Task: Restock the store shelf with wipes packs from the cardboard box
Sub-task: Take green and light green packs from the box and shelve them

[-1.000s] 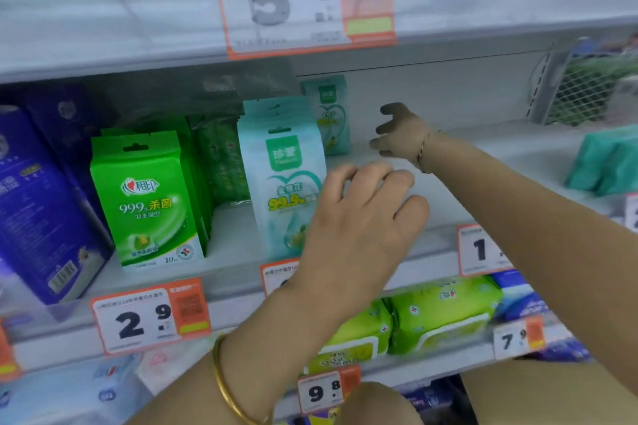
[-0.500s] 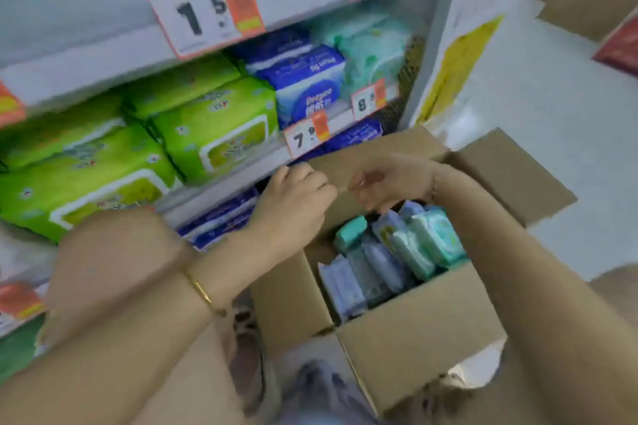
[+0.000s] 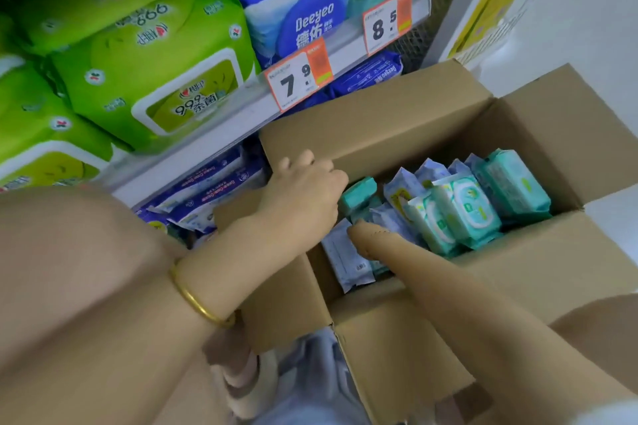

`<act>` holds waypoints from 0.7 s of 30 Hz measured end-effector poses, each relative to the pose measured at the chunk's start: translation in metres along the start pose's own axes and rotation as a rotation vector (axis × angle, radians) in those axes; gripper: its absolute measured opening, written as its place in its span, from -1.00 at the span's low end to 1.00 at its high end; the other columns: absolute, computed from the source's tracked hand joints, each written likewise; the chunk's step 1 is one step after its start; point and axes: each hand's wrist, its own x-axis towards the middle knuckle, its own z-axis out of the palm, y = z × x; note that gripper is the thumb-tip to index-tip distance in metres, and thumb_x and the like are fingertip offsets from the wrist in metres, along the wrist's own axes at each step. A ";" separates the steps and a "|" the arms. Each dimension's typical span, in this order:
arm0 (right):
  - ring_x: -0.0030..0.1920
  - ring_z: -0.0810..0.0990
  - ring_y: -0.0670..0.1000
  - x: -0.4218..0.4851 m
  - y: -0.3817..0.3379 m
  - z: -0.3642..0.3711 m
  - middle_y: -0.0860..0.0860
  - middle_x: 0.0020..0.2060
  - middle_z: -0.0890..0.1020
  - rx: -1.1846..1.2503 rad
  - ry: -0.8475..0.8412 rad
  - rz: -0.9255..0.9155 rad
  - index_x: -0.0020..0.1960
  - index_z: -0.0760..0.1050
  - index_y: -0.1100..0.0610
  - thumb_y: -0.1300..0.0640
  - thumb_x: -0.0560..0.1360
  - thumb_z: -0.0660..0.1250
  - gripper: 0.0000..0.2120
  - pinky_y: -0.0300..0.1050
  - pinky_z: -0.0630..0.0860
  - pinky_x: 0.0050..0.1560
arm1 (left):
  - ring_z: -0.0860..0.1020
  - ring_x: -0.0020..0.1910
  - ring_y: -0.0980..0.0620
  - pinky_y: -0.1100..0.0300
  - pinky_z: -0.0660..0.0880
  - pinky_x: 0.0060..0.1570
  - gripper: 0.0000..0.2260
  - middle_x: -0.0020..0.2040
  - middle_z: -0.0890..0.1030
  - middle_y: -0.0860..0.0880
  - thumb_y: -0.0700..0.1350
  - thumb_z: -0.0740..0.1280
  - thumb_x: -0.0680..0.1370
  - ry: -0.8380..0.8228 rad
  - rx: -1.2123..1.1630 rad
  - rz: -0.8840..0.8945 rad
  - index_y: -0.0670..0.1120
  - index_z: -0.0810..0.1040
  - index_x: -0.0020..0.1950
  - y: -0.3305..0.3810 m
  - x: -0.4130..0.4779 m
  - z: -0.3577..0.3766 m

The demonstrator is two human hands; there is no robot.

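Below the shelf (image 3: 221,128), inside the box (image 3: 397,114), a teal pack (image 3: 359,190) is touched by the curled left hand (image 3: 303,197); the right hand is hidden, its state cannot be told

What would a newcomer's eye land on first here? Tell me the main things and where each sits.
The open brown cardboard box at centre right, packed with upright teal and pale blue wipes packs, draws the eye first. Both bare arms reach into it: the left hand sits at its left edge, while the right hand is hidden among the packs. At upper left, bright green wipes packs fill the shelf above the orange-and-white price tags.
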 end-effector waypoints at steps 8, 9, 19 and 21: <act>0.46 0.21 0.15 0.041 -0.001 0.021 0.19 0.46 0.19 -0.280 0.153 0.085 0.50 0.04 0.20 0.19 0.57 0.20 -0.43 0.01 0.32 0.39 | 0.32 0.25 -0.04 0.05 0.29 0.22 -0.77 0.23 0.46 0.01 -0.09 0.17 0.60 -0.054 -0.054 -0.047 -0.02 0.45 0.24 0.000 0.004 0.004; 0.44 0.23 0.15 0.046 0.000 0.024 0.18 0.44 0.21 -0.289 0.149 0.101 0.49 0.06 0.18 0.18 0.54 0.25 -0.40 0.02 0.33 0.37 | 0.32 0.26 -0.03 0.05 0.29 0.22 -0.77 0.23 0.45 0.02 -0.08 0.17 0.60 -0.055 -0.058 -0.050 -0.01 0.44 0.25 0.001 0.005 0.004; 0.25 0.48 0.13 0.059 0.000 0.017 0.12 0.27 0.44 -0.327 0.051 0.095 0.41 0.23 0.12 0.20 0.47 0.32 -0.45 -0.03 0.54 0.07 | 0.31 0.27 -0.03 0.05 0.30 0.24 -0.75 0.23 0.45 0.02 -0.08 0.16 0.60 -0.075 -0.060 -0.092 -0.01 0.43 0.27 0.000 0.008 0.008; 0.21 0.51 0.11 0.056 -0.002 0.014 0.09 0.22 0.49 -0.287 0.070 0.083 0.32 0.38 0.15 0.20 0.52 0.25 -0.63 -0.07 0.52 0.07 | 0.32 0.26 -0.03 0.05 0.30 0.24 -0.75 0.23 0.45 0.02 -0.09 0.16 0.60 -0.080 -0.055 -0.087 -0.01 0.43 0.27 0.000 0.009 0.010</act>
